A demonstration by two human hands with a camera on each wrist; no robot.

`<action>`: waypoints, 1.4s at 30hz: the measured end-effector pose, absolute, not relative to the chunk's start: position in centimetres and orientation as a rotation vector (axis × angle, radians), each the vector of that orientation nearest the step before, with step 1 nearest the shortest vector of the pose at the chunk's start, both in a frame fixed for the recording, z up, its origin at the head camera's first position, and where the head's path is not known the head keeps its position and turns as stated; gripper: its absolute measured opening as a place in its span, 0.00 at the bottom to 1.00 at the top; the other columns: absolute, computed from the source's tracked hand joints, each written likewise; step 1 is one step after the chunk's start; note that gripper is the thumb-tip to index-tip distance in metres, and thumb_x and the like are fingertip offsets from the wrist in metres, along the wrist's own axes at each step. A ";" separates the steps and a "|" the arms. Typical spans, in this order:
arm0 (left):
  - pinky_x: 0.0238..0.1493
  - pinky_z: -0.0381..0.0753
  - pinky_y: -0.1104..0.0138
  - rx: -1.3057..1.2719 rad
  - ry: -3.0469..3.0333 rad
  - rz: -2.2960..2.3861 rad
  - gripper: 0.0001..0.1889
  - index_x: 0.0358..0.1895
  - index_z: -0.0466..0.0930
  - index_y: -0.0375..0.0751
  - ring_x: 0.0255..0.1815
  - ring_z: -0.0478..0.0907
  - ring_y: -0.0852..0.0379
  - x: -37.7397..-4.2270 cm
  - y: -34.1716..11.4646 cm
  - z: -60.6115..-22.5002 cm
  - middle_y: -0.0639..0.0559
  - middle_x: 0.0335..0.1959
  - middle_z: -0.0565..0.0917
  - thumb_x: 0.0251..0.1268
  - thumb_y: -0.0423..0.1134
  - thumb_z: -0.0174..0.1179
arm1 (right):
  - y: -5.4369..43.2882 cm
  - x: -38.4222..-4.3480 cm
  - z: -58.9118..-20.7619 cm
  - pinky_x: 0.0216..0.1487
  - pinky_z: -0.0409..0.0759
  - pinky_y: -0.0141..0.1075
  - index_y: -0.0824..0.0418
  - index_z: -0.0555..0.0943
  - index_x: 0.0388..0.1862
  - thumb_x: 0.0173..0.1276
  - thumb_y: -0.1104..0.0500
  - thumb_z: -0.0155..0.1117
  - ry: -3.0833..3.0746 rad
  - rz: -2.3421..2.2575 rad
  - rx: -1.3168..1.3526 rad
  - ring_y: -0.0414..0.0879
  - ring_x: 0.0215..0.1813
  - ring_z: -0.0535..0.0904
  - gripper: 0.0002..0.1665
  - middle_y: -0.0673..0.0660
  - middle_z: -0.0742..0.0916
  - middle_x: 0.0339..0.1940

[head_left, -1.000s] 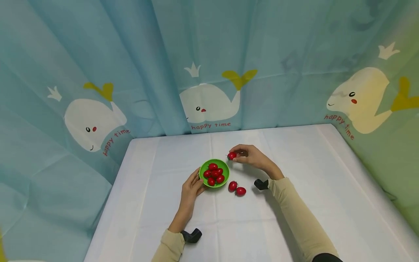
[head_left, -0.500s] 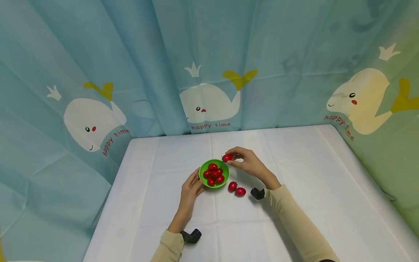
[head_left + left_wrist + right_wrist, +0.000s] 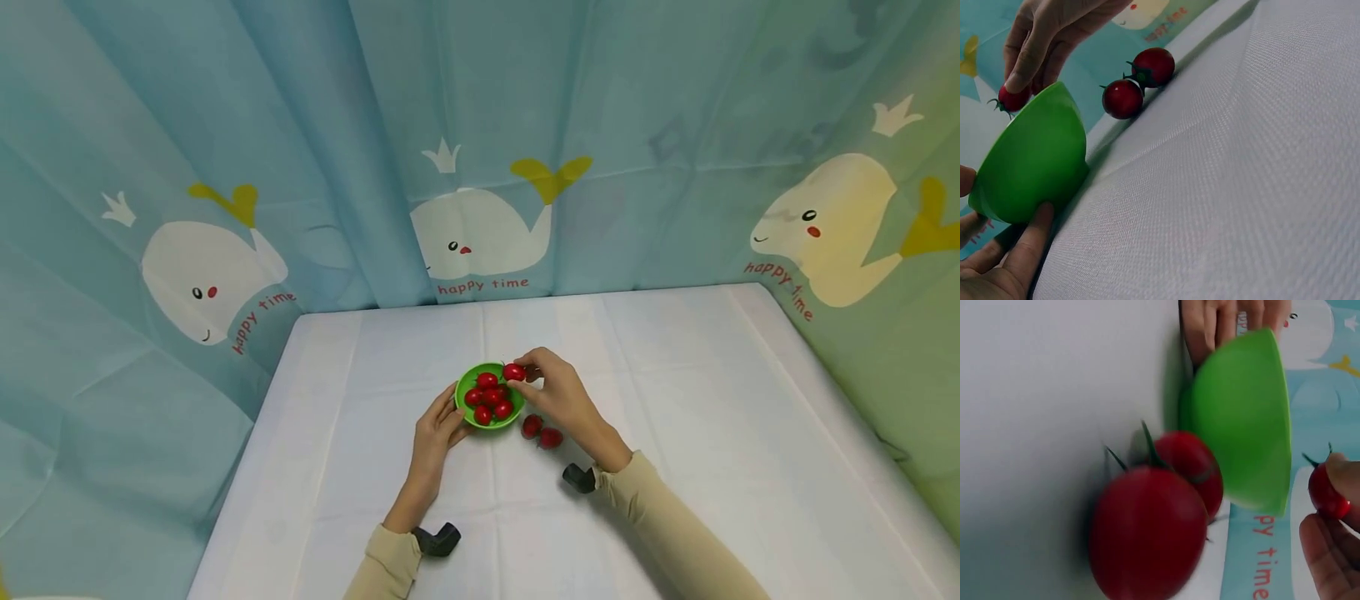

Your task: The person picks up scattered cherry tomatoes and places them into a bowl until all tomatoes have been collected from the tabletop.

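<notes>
My left hand (image 3: pixel 435 437) holds a small green bowl (image 3: pixel 1038 150) by its left side, thumb by the rim and fingers against the outer wall. Several red cherry tomatoes (image 3: pixel 492 397) lie inside the bowl. Between thumb and fingertips, my right hand (image 3: pixel 558 392) pinches another cherry tomato (image 3: pixel 513 372) with a green stem. This one is over the bowl's far right rim. Two more cherry tomatoes, one nearer the bowl (image 3: pixel 532 427) and one farther right (image 3: pixel 551 437), rest side by side on the cloth beneath my right wrist.
A white cloth covers the table (image 3: pixel 390 358), whose back edge meets a blue curtain (image 3: pixel 637 125) printed with whales. Black wrist mounts are on my left sleeve (image 3: pixel 438 540) and right sleeve (image 3: pixel 579 477).
My right hand has brought the pinched cherry tomato leftward and slightly nearer, from beside the bowl to over its rim. My left hand and the bowl have stayed put.
</notes>
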State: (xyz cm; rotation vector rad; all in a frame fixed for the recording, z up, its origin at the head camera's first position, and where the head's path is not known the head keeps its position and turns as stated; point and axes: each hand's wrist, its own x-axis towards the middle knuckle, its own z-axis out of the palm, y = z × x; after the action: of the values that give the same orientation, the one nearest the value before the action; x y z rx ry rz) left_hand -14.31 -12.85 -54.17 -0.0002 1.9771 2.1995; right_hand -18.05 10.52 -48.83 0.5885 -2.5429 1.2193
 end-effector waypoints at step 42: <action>0.62 0.86 0.67 0.000 1.954 2.228 0.30 0.82 0.62 0.46 0.76 0.72 0.43 -14.1 -12.8 -54.1 0.40 0.79 0.69 0.82 0.40 0.54 | 8.2 -16.0 -48.7 0.52 0.88 0.41 0.65 0.83 0.52 0.66 0.56 0.78 -2.789 0.760 0.531 0.51 0.50 0.80 0.21 0.59 0.88 0.47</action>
State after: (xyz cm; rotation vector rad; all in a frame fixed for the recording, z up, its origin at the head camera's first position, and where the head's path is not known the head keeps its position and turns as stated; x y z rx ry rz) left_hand -14.06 -12.80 -54.05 -0.0001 1.9538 2.2275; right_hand -16.05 8.23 -48.67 0.5312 -2.7892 0.7604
